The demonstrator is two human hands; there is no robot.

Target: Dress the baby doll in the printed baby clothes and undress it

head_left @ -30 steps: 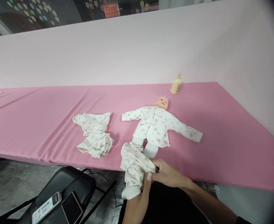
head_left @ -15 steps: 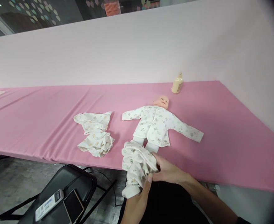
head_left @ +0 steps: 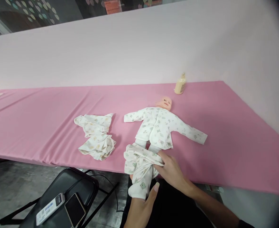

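Observation:
A baby doll (head_left: 166, 103) lies face up on the pink-covered table, wearing a white printed baby jacket (head_left: 156, 125) with its sleeves spread. White printed baby pants (head_left: 139, 158) are bunched around its lower legs at the table's front edge. My right hand (head_left: 171, 169) pinches the pants' fabric at their right side. My left hand (head_left: 141, 207) is below, its fingers hidden inside a pant leg's cuff while the thumb points up, apart from the cloth. A bit of the doll's foot shows at the left of the pants.
Another printed baby garment (head_left: 96, 136) lies crumpled left of the doll. A pump bottle (head_left: 180, 85) stands at the back by the white wall. On a black folding chair (head_left: 58, 183) in front sit a phone (head_left: 74, 209) and a white device (head_left: 50, 209) with a cable.
My right hand has shifted slightly up with the pants' fabric. The left hand's thumb has lifted off the cloth, and the pant leg now hangs straighter over its fingers.

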